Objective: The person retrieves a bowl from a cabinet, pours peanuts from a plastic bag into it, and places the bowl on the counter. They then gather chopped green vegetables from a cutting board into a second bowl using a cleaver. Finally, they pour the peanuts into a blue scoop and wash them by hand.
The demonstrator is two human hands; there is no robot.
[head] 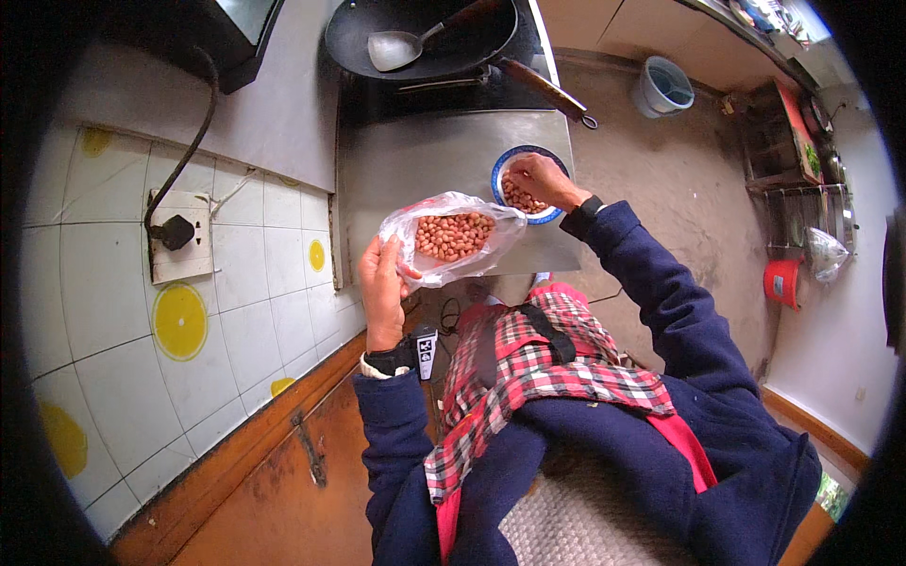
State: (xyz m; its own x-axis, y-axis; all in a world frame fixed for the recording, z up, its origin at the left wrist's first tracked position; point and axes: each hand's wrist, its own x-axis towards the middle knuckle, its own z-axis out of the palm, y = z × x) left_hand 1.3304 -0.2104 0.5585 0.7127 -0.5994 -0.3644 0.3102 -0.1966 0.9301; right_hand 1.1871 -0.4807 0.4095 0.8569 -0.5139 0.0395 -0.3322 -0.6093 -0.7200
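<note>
My left hand (384, 293) grips the left edge of a clear plastic bag (506, 230). The bag's mouth gapes upward, and a heap of shelled, pink-skinned peanuts (453, 237) lies inside. Just beyond the bag's right end stands a white bowl with a blue patterned rim (543, 218). More peanuts (520, 197) are in the bowl. My right hand (541, 180) reaches in over the bowl's far side with its fingers curled. Its fingertips are partly hidden, so whether they pinch any peanuts cannot be made out.
A stainless-steel counter (396, 159) lies under the bowl. At its far end, a black wok (453, 60) with a metal spatula (396, 49) rests on the stove; its wooden handle (541, 88) juts out right. A tiled wall (106, 283) with a plugged-in socket (187, 265) runs along the left.
</note>
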